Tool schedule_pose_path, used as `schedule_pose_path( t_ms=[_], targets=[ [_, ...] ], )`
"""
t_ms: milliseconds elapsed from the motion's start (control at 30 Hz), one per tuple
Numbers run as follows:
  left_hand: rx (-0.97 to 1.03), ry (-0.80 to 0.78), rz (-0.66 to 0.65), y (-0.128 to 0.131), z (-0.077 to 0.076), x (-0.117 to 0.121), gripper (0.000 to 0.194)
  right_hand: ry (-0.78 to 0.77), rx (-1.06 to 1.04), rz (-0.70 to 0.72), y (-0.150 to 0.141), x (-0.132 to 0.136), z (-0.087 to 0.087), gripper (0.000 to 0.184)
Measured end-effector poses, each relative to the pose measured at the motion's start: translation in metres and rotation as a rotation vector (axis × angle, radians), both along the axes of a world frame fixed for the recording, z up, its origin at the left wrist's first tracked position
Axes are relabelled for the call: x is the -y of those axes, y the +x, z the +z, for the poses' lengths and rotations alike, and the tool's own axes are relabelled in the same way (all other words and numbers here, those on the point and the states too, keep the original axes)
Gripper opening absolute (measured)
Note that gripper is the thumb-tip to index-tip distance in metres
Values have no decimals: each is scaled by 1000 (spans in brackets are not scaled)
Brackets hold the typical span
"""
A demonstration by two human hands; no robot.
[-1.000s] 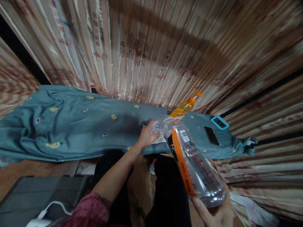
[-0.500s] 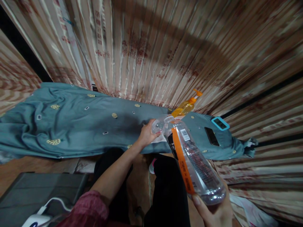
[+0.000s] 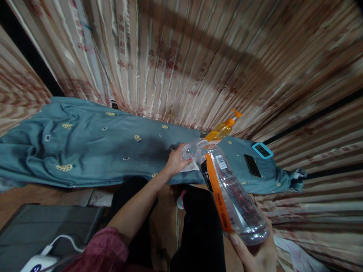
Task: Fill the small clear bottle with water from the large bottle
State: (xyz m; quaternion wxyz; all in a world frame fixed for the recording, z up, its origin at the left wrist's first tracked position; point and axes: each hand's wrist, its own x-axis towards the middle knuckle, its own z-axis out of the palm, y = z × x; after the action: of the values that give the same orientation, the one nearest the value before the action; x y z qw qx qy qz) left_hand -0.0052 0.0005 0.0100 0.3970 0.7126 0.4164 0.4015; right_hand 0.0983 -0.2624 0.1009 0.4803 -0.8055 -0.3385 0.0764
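My right hand grips the base end of a large clear plastic bottle with an orange and black label. The bottle is tilted, its mouth pointing up and left. At that mouth, my left hand is closed round a small clear plastic container; whether the two touch I cannot tell. How much liquid either one holds is hard to make out. Just behind them stands a pump bottle of amber liquid with an orange pump head. Something white and flat lies under the small container.
A teal cloth with pineapple prints covers the long narrow table. On its right lie a dark phone and a blue-framed digital display. Pleated curtains hang behind. A grey box with a white corded device is at lower left.
The view has shifted slightly. Both hands keep the same grip, and the bottle and small container stay almost in place relative to each other.
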Motion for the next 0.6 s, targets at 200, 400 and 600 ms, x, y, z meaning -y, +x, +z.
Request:
schedule_pose_path(
  t_ms=[200, 400, 600],
  targets=[
    [22, 1, 3, 1, -1, 0, 61, -10, 11, 7, 2, 1, -2, 89],
    [20, 15, 6, 2, -4, -1, 62, -22, 12, -13, 1, 2, 0, 89],
    [19, 24, 12, 2, -5, -1, 61, -11, 42, 8, 5, 4, -3, 90]
  ],
)
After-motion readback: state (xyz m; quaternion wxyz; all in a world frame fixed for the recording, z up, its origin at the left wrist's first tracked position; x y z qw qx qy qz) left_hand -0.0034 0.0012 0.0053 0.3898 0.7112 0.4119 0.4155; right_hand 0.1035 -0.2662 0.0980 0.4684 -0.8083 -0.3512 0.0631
